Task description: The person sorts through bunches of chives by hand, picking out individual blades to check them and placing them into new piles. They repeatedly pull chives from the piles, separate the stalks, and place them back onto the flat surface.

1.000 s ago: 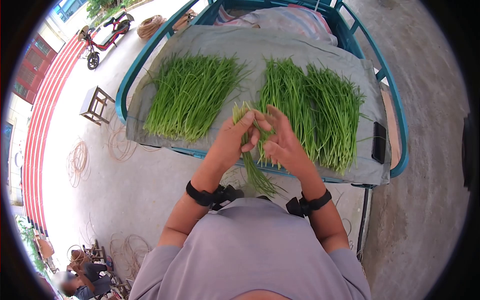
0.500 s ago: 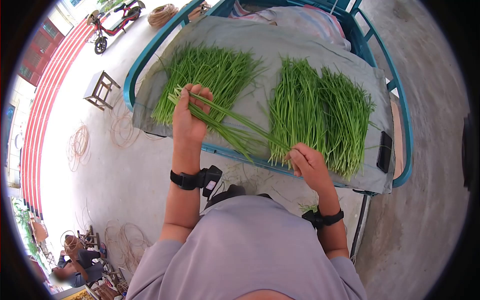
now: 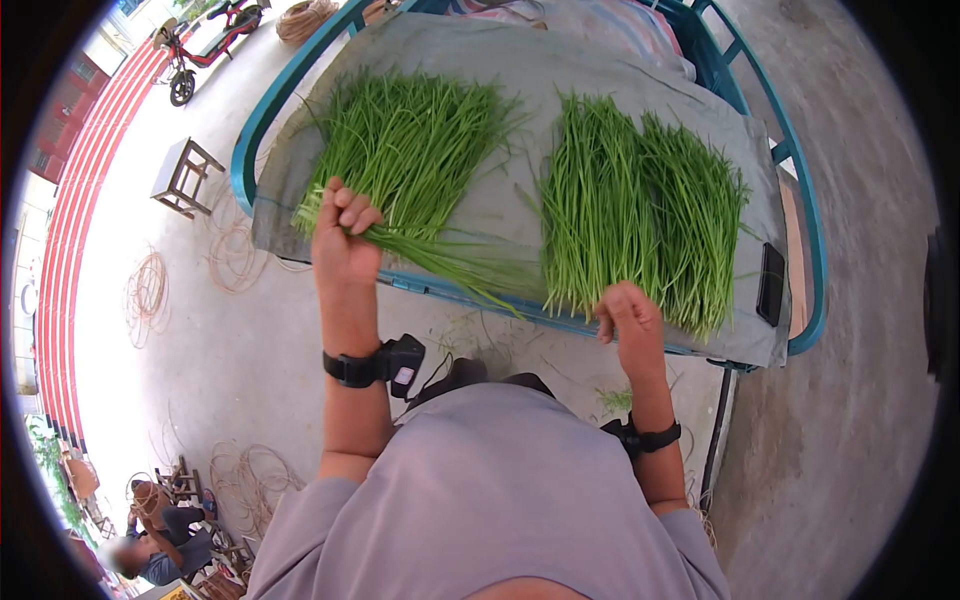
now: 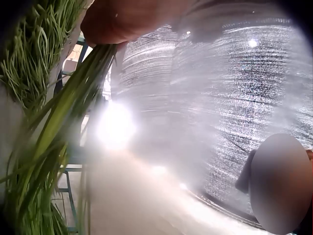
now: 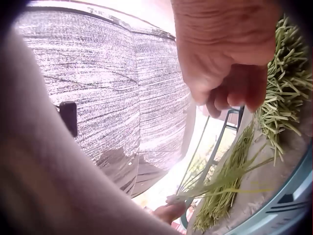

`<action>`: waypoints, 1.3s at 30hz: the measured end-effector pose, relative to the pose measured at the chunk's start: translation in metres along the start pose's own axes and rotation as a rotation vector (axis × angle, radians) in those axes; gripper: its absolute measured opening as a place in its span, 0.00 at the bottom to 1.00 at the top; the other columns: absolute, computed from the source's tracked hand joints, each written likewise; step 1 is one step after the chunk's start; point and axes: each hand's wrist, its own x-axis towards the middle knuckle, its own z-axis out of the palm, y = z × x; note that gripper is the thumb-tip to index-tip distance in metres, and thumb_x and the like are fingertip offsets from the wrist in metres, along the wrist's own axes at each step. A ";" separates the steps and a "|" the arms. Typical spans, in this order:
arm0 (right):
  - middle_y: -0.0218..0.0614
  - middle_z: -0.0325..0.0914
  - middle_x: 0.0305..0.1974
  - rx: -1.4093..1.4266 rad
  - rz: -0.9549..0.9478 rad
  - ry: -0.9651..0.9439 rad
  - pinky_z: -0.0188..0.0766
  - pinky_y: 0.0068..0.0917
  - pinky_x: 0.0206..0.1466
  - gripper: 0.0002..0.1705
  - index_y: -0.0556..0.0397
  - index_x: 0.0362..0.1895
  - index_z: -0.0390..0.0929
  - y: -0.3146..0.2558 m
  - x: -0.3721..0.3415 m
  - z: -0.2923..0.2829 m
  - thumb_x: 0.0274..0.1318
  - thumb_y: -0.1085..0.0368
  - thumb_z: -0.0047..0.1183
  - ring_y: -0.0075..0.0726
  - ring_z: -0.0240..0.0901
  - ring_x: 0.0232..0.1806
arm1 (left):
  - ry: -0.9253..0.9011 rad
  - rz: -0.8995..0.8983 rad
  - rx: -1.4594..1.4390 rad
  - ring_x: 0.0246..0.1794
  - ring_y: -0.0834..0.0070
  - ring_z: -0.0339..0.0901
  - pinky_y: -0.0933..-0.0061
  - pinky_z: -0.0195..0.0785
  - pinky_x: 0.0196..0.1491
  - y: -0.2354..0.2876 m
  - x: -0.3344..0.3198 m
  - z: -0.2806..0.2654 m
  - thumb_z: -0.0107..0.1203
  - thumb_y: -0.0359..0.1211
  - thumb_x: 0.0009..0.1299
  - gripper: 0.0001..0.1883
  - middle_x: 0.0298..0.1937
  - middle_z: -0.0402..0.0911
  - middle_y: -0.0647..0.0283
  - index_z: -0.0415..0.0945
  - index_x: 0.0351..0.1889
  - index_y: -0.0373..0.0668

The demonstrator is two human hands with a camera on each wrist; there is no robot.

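My left hand [image 3: 348, 240] grips a small bunch of green stalks [image 3: 435, 255] near the pale ends, at the near edge of the left pile [image 3: 405, 150]. The loose tips trail right, blurred. In the left wrist view the stalks [image 4: 63, 107] hang from below the hand [image 4: 122, 22]. My right hand [image 3: 632, 322] is curled just below the middle pile [image 3: 600, 210]. The right wrist view shows its fingers [image 5: 239, 93] bent in; a thin line runs below them, and I cannot tell whether they touch it.
A third pile [image 3: 695, 220] lies beside the middle one on the grey cloth [image 3: 500, 130]. A black phone [image 3: 770, 284] rests at the right, inside the teal cart rail [image 3: 805, 225]. A stool [image 3: 185, 178] stands left; a seated person [image 3: 160, 550] is at lower left.
My hands came apart from the bunch's middle. The left hand moved left and slightly down with the bunch; the right went right, and the stalk tips it pinched have swung away.
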 end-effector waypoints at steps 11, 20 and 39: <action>0.31 0.73 0.52 -1.157 -0.602 0.195 0.59 0.41 0.59 0.14 0.41 0.37 0.82 0.002 -0.009 0.036 0.41 0.69 0.59 0.44 0.63 0.56 | 0.008 -0.077 0.683 0.16 0.88 0.53 0.85 0.47 0.18 0.024 -0.052 0.032 0.42 0.36 0.77 0.11 0.23 0.62 0.73 0.69 0.45 0.37; 0.25 0.74 0.53 -1.295 -0.714 0.178 0.50 0.46 0.66 0.14 0.33 0.34 0.85 0.037 0.010 0.042 0.38 0.66 0.63 0.42 0.61 0.60 | -0.292 -0.512 1.034 0.17 0.89 0.55 0.86 0.47 0.20 -0.025 -0.072 0.028 0.43 0.38 0.76 0.13 0.19 0.63 0.75 0.73 0.41 0.38; 0.33 0.76 0.37 -0.624 -0.263 0.433 0.66 0.20 0.42 0.10 0.56 0.44 0.82 -0.023 0.004 0.042 0.57 0.69 0.54 0.25 0.70 0.37 | -0.414 -0.618 1.115 0.19 0.89 0.57 0.84 0.49 0.21 -0.099 -0.052 -0.013 0.43 0.40 0.76 0.15 0.21 0.64 0.74 0.74 0.41 0.39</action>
